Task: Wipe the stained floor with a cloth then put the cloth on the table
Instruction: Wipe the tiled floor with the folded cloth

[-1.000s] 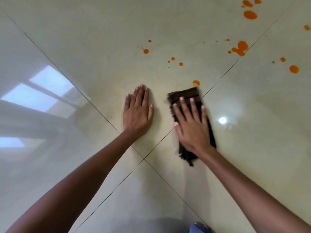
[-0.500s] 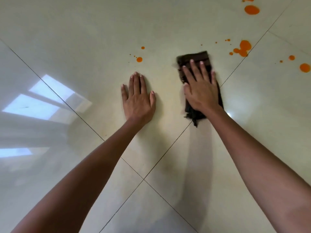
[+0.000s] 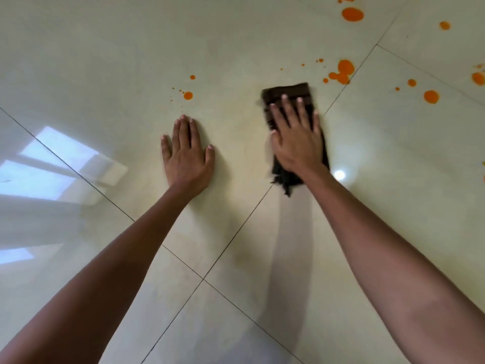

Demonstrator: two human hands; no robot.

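A dark brown cloth (image 3: 287, 91) lies flat on the glossy pale tiled floor (image 3: 236, 35). My right hand (image 3: 296, 137) presses on it with straight, spread fingers and covers most of it. My left hand (image 3: 186, 158) rests flat on the bare tile to the left, fingers straight, holding nothing. Orange stains dot the floor: a small group (image 3: 188, 95) just beyond my left hand, a larger cluster (image 3: 342, 72) to the right of the cloth, and more drops (image 3: 431, 96) further right. The table is not in view.
Dark grout lines cross the floor and meet at a joint (image 3: 203, 279) between my forearms. A window reflection (image 3: 60, 164) shines on the tile at the left. A big orange blot (image 3: 352, 14) sits at the top right.
My right hand pushed the cloth forward over the orange drops ahead of it, which are now gone, then drew it back slightly. My left hand stayed flat on the tile.
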